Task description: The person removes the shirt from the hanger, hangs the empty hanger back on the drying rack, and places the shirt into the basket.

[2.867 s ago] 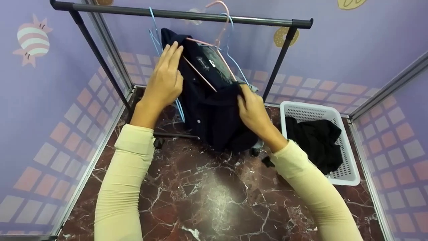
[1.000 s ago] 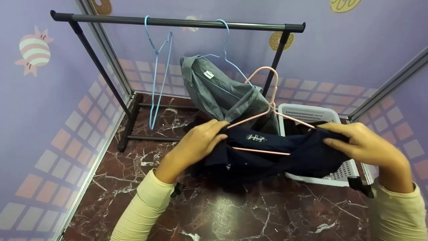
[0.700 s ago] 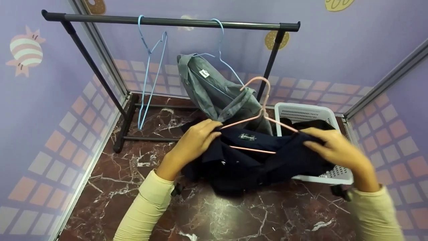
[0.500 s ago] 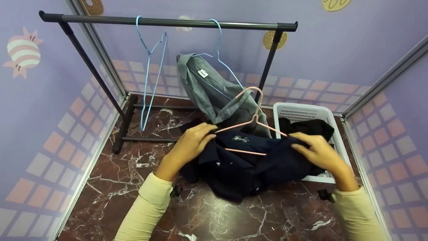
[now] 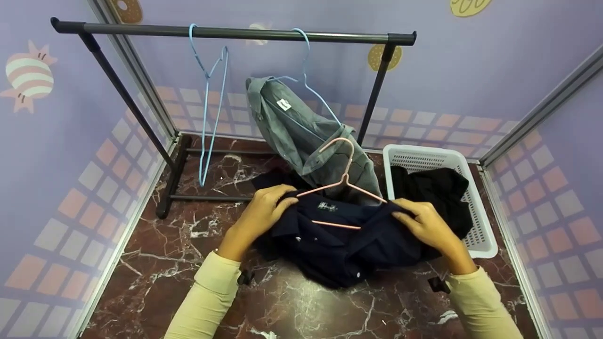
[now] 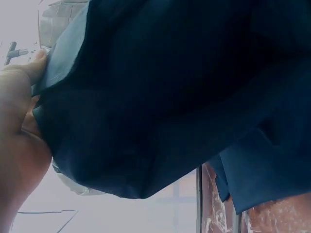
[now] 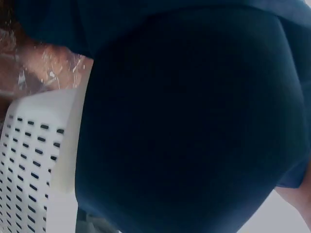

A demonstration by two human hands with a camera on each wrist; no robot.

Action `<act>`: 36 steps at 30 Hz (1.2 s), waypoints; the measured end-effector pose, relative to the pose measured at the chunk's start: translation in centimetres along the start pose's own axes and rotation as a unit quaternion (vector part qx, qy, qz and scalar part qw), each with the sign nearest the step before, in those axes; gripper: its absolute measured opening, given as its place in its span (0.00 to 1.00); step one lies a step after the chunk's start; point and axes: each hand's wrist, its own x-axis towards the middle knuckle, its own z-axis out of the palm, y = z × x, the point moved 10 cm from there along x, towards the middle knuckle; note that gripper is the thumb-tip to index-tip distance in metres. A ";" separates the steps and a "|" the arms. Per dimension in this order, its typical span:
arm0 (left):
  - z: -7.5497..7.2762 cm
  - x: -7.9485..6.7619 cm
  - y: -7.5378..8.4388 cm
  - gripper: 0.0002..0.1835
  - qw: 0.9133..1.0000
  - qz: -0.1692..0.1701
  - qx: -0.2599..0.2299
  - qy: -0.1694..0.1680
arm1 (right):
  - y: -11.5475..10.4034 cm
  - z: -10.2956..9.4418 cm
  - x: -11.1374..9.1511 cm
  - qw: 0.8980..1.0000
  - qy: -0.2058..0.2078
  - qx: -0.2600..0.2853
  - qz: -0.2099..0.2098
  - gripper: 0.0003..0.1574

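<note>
A dark navy shirt [image 5: 325, 254] with a label inside its collar hangs between my two hands, a pink hanger [image 5: 347, 178] set inside it. The hanger's hook and sloping arms rise out of the neck opening, and its lower bar shows across the gap. My left hand [image 5: 264, 209] pinches the left shoulder, thumb on the near side. On the opposite shoulder, my right hand [image 5: 426, 223] grips the cloth the same way. Navy cloth [image 6: 146, 97] fills most of the left wrist view beside the thumb. The right wrist view is mostly covered by the shirt [image 7: 189, 121].
Behind the shirt stands a black clothes rack [image 5: 245, 32]. From its rail hang a bare blue hanger [image 5: 206, 117] and a grey-green shirt [image 5: 301, 127] on another blue hanger [image 5: 306, 70]. At right, a white basket [image 5: 485, 235] holds black clothing [image 5: 438, 193] on the marbled floor.
The shirt and pink hanger have come away from the rack toward me. Over the last second they moved left and down, the right hand moving in closer to the left. The grip on both shoulders stays.
</note>
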 end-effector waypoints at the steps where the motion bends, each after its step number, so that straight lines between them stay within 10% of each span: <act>1: 0.0 0.0 0.1 0.09 1.000 0.003 -0.001 0.003 | -0.1 0.0 0.0 1.000 0.001 0.002 0.001 0.20; 24: 1.3 5.7 5.4 0.11 0.997 0.069 -0.032 0.018 | -2.7 0.4 1.1 0.998 0.019 -0.034 -0.040 0.22; 36: 1.5 5.5 5.7 0.11 0.996 0.079 -0.029 0.024 | -3.2 1.3 1.7 0.992 -0.023 -0.122 -0.002 0.19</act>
